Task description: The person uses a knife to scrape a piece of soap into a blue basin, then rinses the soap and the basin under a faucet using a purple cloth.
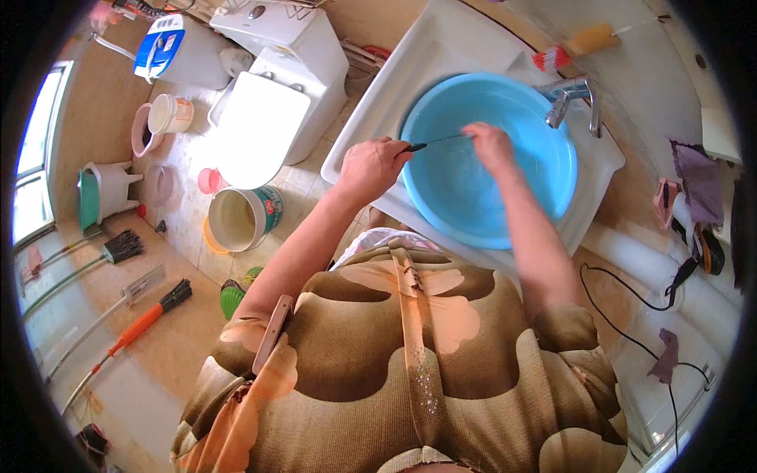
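Observation:
My left hand (374, 168) grips the black handle of a slim tool (434, 141), possibly a knife, held level above the left side of the light blue plastic basin (502, 227). Its thin shaft or blade reaches toward my right hand (489, 148), whose fingers pinch its far end. Motion blurs the right fingers, so their exact grip is hard to see. The basin sits in a white washbasin (408, 65); it seems to hold some clear water. A chrome faucet (571, 97) leans over the basin's right rim.
Left of the washbasin stands a white toilet (260, 127), its lid down. An open bucket (233, 222) rests on the tiled floor nearby. Brushes, including an orange-handled one (142, 322), line the left wall. A black cable (621, 328) hangs at the right.

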`<state>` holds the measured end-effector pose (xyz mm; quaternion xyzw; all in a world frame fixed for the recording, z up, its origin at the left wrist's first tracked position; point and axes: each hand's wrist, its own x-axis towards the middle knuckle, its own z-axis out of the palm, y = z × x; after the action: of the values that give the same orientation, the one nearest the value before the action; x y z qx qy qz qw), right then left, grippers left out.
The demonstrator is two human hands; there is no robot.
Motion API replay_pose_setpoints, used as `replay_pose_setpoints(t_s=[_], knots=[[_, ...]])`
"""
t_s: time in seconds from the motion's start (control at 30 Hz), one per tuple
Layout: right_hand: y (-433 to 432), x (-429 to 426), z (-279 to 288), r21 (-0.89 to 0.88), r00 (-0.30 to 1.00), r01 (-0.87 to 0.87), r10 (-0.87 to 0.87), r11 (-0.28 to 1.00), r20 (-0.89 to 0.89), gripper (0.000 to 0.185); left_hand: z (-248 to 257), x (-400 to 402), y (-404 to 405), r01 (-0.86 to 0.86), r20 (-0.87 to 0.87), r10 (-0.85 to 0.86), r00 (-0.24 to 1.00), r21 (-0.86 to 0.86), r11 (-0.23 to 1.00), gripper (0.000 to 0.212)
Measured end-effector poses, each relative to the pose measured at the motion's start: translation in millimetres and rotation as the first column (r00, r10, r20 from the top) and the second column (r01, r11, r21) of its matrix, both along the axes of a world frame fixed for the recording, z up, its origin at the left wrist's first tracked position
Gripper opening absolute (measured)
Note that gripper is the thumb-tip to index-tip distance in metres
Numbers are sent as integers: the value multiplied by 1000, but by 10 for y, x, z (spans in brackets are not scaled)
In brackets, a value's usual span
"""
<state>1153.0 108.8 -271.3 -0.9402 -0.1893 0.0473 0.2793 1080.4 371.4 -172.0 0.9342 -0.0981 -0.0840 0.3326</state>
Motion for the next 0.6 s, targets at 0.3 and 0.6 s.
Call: replay_pose_setpoints(t_s=[0.3, 0.6], knots=[[67, -37, -680, -31, 953, 248, -238, 968, 186, 18, -64, -69, 103, -147, 14, 149, 989, -86, 985, 21], [5, 246, -165, -163, 868, 216, -265, 963, -420, 33, -36, -66, 50, -113, 2, 114, 994, -94, 989, 21]])
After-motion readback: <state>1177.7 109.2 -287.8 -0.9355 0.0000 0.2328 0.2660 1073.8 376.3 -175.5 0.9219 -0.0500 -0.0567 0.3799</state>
